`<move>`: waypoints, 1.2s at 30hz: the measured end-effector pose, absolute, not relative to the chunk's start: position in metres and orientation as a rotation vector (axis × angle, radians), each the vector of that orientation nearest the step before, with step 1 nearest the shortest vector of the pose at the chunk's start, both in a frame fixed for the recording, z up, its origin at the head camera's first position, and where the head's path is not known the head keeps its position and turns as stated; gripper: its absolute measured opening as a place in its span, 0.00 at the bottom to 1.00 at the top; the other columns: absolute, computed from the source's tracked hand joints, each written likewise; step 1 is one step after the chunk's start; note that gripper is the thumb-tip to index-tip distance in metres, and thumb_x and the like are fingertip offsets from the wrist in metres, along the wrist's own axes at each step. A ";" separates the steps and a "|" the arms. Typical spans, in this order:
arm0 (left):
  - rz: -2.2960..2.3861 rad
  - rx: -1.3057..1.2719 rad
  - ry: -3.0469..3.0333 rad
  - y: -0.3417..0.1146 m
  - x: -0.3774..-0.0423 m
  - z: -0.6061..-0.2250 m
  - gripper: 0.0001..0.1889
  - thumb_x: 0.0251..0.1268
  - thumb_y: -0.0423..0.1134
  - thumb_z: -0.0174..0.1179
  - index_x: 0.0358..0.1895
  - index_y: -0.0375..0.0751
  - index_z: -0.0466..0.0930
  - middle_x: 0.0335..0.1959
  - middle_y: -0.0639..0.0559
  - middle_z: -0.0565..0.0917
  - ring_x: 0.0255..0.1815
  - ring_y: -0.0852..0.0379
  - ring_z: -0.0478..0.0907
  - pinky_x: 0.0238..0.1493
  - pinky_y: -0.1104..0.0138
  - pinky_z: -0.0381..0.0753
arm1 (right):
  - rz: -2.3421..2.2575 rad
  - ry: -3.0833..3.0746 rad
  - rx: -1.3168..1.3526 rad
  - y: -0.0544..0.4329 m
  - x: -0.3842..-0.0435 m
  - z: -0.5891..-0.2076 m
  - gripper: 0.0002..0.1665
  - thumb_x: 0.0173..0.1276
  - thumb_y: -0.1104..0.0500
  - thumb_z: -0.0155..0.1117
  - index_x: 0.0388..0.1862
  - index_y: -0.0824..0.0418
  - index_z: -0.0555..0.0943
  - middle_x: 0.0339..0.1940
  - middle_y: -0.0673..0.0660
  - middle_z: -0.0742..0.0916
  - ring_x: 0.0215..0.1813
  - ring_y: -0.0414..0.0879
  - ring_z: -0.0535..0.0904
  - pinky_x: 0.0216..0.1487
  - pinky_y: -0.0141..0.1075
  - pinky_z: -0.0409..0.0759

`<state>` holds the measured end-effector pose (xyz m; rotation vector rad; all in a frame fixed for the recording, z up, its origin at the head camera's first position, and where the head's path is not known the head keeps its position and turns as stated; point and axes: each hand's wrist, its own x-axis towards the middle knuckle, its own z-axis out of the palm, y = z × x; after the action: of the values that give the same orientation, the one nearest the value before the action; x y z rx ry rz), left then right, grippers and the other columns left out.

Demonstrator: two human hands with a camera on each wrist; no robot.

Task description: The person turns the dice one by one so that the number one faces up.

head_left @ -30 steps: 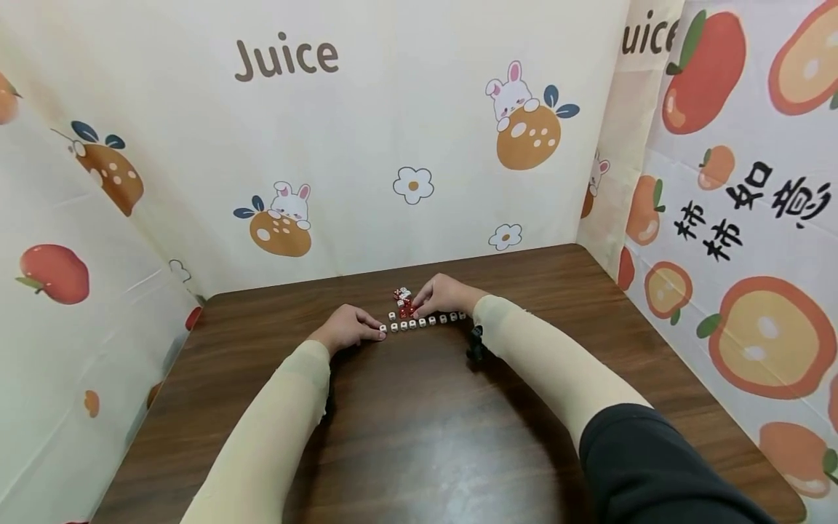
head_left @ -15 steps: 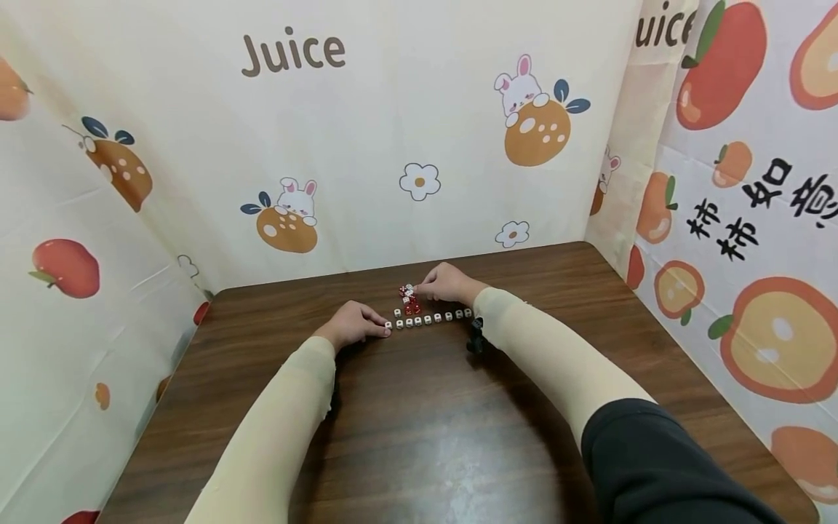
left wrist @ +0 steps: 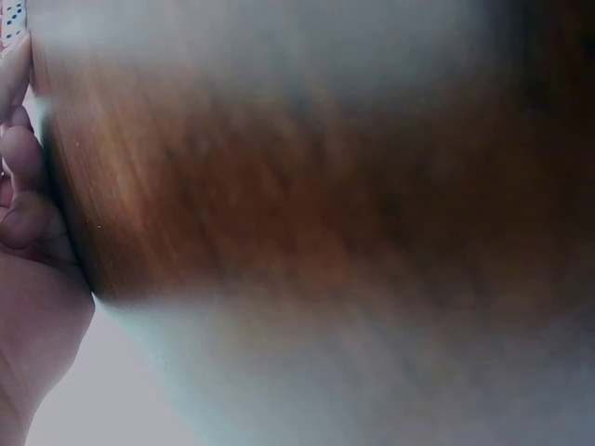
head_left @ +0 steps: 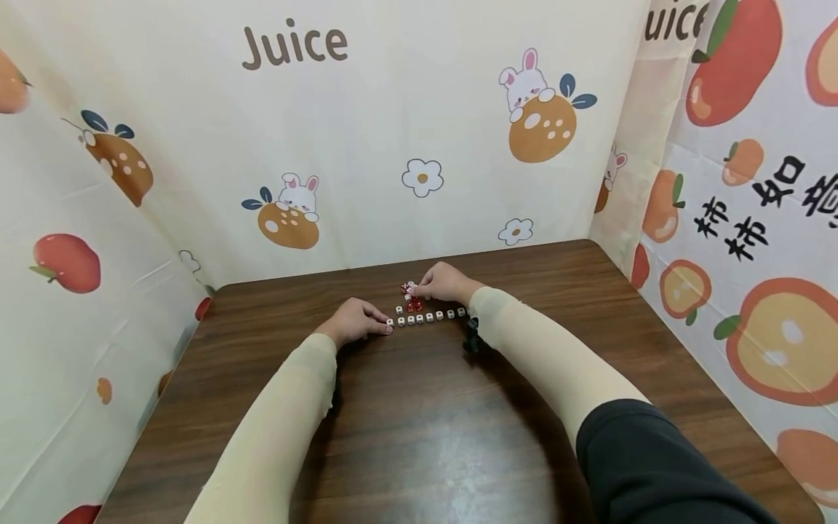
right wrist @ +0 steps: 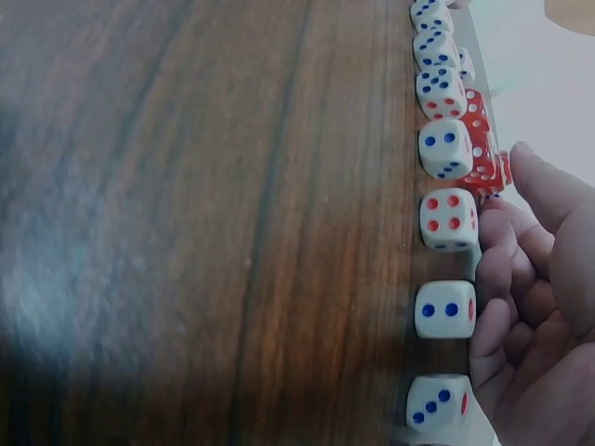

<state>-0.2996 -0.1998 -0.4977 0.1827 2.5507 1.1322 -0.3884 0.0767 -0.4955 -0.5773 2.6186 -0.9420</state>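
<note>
My left hand [head_left: 356, 320] rests at the left end of a row of white dice, its thumb and index finger pinching the leftmost white die [head_left: 390, 322]. In the left wrist view its curled fingers show at the edge, with a dotted die [left wrist: 13, 17] at the fingertips. My right hand [head_left: 445, 282] reaches over the row to a small pile of red dice [head_left: 414, 306] and white dice. Its fingertips are right at a white die in the pile; I cannot tell whether they grip it. In the right wrist view its thumb stands apart from the curled fingers, beside the red dice [right wrist: 479, 139].
Several white dice [right wrist: 448, 220] stand in a spaced line in front of the pile. One white die [head_left: 399, 310] sits behind the row's left end. The brown wooden table [head_left: 406, 437] meets printed cloth walls [head_left: 366, 131] at the back and sides.
My right hand has moved back from the red dice near the row to the rear of the pile. My left hand stays at the leftmost die. The head view has shifted slightly.
</note>
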 end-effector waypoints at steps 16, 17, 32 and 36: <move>1.140 0.167 2.548 -0.201 -0.299 -0.499 0.11 0.68 0.44 0.84 0.48 0.46 1.00 0.51 0.50 0.96 0.32 0.58 0.77 0.35 0.67 0.81 | -0.923 2.585 -0.621 0.080 -0.388 -0.492 0.11 0.78 0.46 0.81 0.47 0.51 0.99 0.46 0.49 0.98 0.46 0.42 0.89 0.54 0.40 0.87; 1.138 0.168 2.550 -0.200 -0.299 -0.499 0.11 0.68 0.45 0.84 0.48 0.46 1.00 0.52 0.50 0.96 0.32 0.58 0.77 0.35 0.67 0.81 | -0.932 2.578 -0.621 0.081 -0.388 -0.491 0.11 0.77 0.47 0.81 0.47 0.51 0.99 0.46 0.49 0.98 0.45 0.42 0.89 0.53 0.40 0.87; 1.137 0.176 2.556 -0.199 -0.297 -0.499 0.11 0.68 0.43 0.84 0.48 0.44 0.99 0.52 0.48 0.96 0.31 0.58 0.77 0.34 0.67 0.81 | -0.975 2.594 -0.552 0.096 -0.385 -0.489 0.08 0.75 0.52 0.82 0.44 0.55 0.97 0.34 0.49 0.95 0.36 0.41 0.86 0.45 0.35 0.84; 1.134 0.164 2.560 -0.199 -0.299 -0.501 0.10 0.68 0.44 0.84 0.48 0.46 1.00 0.53 0.49 0.96 0.32 0.59 0.78 0.35 0.68 0.81 | -0.986 2.603 -0.546 0.099 -0.386 -0.490 0.15 0.83 0.46 0.74 0.44 0.54 0.98 0.31 0.49 0.93 0.35 0.42 0.86 0.44 0.36 0.84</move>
<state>-0.2992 -0.1994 -0.5009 0.1638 2.5605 1.1343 -0.3863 0.0986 -0.4901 -0.5462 2.6033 -0.9860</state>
